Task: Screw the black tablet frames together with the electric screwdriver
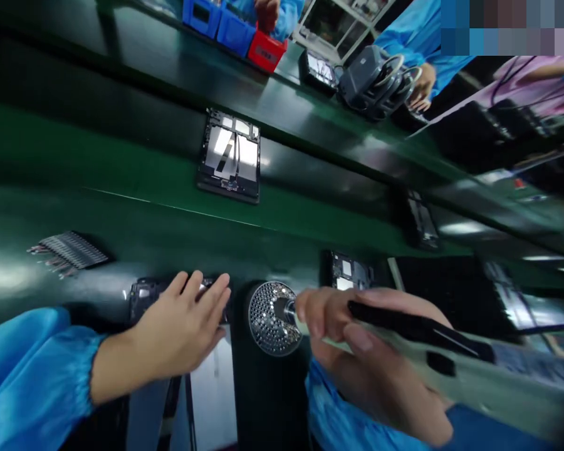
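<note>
My left hand (181,329) lies with its fingers stretched out over the top part of an opened tablet (214,388), and nothing is in its grasp. My right hand (371,351) is wrapped round a pale electric screwdriver (479,382) with a black lever along its side. The screwdriver's tip points into a round dish of small screws (270,326), between my two hands. Whether a screw sits on the tip is too small to tell. Part of the tablet is hidden under my left hand.
A fanned stack of flat wired parts (73,249) lies at the left. Another opened tablet (230,156) rests further back on the green bench, one more (348,272) behind my right hand. Across the bench stand blue bins (235,30), a red bin (266,51) and co-workers' hands (423,84).
</note>
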`<state>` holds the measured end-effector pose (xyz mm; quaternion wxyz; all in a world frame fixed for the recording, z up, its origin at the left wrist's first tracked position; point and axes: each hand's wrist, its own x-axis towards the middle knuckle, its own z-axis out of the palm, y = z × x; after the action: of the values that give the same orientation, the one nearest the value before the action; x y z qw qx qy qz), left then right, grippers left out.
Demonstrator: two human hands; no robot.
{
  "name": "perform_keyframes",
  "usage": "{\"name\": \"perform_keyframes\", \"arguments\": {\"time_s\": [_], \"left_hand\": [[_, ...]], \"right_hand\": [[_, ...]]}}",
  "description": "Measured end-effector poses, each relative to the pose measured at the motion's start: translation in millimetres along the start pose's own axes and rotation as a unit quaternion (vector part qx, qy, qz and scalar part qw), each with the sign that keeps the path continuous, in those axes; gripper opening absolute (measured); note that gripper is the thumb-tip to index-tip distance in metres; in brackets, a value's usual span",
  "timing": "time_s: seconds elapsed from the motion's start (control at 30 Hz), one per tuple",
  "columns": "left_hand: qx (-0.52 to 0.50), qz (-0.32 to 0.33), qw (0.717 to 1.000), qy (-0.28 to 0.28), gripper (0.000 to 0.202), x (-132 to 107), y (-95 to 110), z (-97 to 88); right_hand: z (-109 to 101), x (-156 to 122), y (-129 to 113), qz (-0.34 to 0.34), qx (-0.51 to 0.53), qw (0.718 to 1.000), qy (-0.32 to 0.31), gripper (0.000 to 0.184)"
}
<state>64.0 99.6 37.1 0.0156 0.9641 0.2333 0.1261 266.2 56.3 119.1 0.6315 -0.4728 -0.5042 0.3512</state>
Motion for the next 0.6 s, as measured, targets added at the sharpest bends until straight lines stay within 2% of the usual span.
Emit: {"name": "perform_keyframes", "arguments": {"time_s": [0.1, 0.23, 0.4, 0.6], "left_hand": [[-0.019, -0.005, 0.998, 0.052, 0.045, -5.2, 16.0, 8.6], [-0.039, -0.018, 0.996, 0.082, 0.045, -5.8, 21.0, 15.0], [-0.045, -0.02, 0.996, 0.079, 0.042, -4.0, 19.6, 15.1], [-0.046, -0.007, 0.997, 0.055, 0.043, -4.5, 19.5, 10.8]], "right_hand": [[10.7, -1.5, -4.7, 0.036, -0.045, 0.997, -0.061, 0.026], [18.5, -0.5, 3.0, 0.062, -0.068, 0.99, -0.105, 0.033], [16.1, 2.3, 9.3, 0.077, -0.084, 0.987, -0.114, 0.036], [10.0, 6.0, 8.4, 0.109, -0.072, 0.976, -0.176, 0.045]]}}
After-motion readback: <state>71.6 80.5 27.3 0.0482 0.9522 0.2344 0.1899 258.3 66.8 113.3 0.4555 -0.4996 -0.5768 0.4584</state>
